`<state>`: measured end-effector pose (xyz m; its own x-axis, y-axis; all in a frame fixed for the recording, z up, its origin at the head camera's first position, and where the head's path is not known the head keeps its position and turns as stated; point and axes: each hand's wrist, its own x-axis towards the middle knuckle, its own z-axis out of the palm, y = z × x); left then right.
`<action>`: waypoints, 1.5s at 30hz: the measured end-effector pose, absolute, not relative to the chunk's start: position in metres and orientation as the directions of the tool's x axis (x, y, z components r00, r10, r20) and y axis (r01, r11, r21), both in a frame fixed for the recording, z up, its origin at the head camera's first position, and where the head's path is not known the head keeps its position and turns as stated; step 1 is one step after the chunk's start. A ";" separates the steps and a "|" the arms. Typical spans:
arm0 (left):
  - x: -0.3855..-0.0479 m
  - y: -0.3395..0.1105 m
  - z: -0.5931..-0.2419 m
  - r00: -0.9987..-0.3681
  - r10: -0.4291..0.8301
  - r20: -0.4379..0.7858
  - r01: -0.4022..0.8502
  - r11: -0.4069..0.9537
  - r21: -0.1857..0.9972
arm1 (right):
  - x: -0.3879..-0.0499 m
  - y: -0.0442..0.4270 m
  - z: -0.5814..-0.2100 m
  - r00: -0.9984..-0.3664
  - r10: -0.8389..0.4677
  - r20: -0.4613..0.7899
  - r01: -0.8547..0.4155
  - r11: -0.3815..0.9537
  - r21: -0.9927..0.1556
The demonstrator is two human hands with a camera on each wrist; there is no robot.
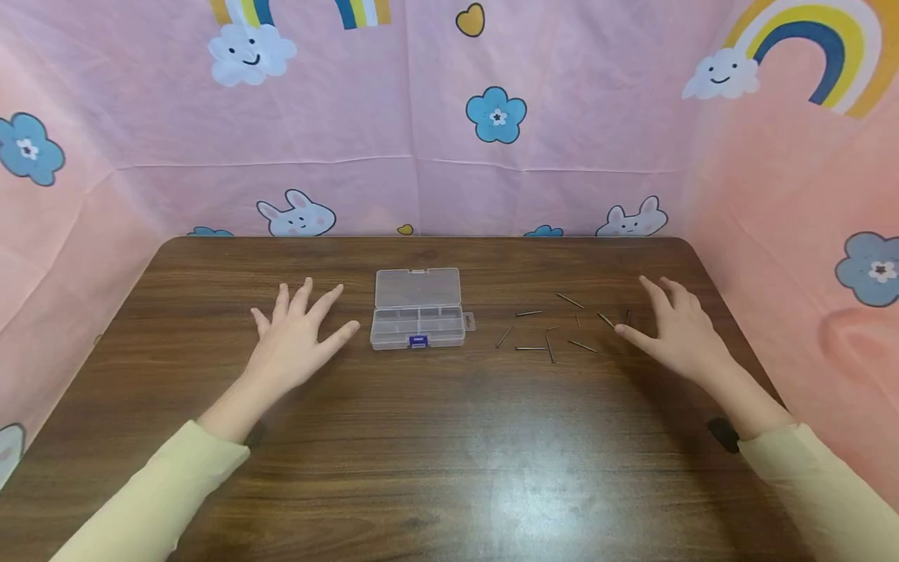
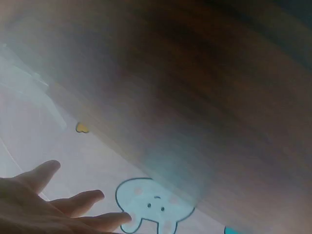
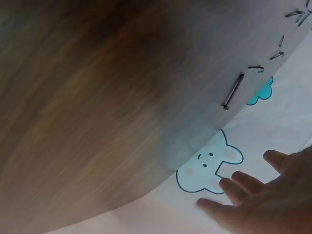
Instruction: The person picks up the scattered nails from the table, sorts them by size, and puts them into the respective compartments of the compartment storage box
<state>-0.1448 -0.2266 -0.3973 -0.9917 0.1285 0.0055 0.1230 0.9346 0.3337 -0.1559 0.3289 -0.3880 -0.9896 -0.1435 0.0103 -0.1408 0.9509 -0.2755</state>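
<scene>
**Lid up on the clear compartment box (image 1: 393,341), loose nails (image 1: 531,348) strewn to its right!**

And here we are at the wood-grained worktop (image 1: 435,468), with the plastic box sitting open, its lid (image 1: 417,289) leaning back behind the compartments, blue latch (image 1: 418,342) at the front, little hanging tab (image 1: 469,321) poking out of its right side.

Over to the left of the box comes the left hand (image 1: 291,339), fingers straight and well apart, thumb pointing towards the box but clear of it!

Now look well to the right of the box: there's the right hand (image 1: 683,332), beyond most of the nails, fingers apart too. Its thumb is right by one slanting nail; whether they touch, I can't tell from here. Between box and hand the nails lie every which way, long ones and a few short ones, two of them meeting close together.

Both arms wear pale yellow sleeves (image 1: 151,496), and behind the box hangs a pink cloth (image 1: 463,199) with rabbits, flowers and rainbows.
</scene>
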 end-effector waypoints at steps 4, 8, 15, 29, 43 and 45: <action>-0.149 -0.220 -0.397 -0.990 0.138 -0.012 0.119 0.888 0.444 | -0.163 0.320 -0.385 -0.986 -0.167 0.026 -0.166 0.927 -0.335; -0.154 -0.214 -0.396 -0.988 0.157 -0.002 0.129 0.823 0.553 | -0.172 0.310 -0.382 -0.984 -0.175 0.032 -0.173 0.904 -0.391; -0.160 -0.204 -0.395 -0.990 0.135 0.036 0.124 0.736 0.666 | -0.189 0.295 -0.383 -0.985 -0.166 0.043 -0.166 0.858 -0.486; -0.165 -0.191 -0.395 -0.996 0.082 -0.040 0.013 0.567 0.823 | -0.216 0.275 -0.390 -0.988 -0.150 -0.019 -0.094 0.708 -0.700; -0.168 -0.192 -0.407 -0.950 0.094 -0.297 -0.257 0.305 0.917 | -0.231 0.275 -0.405 -0.979 -0.151 -0.139 0.020 0.606 -0.795; -0.168 -0.193 -0.409 -0.943 0.110 -0.313 -0.269 0.298 0.916 | -0.233 0.275 -0.407 -0.977 -0.155 -0.149 0.026 0.604 -0.797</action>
<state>-0.1676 -0.1929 -0.4092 -0.9434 0.1095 -0.3131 -0.2694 0.2978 0.9158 -0.2326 0.2754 -0.4066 -0.9767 -0.1546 -0.1489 0.0259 0.6036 -0.7968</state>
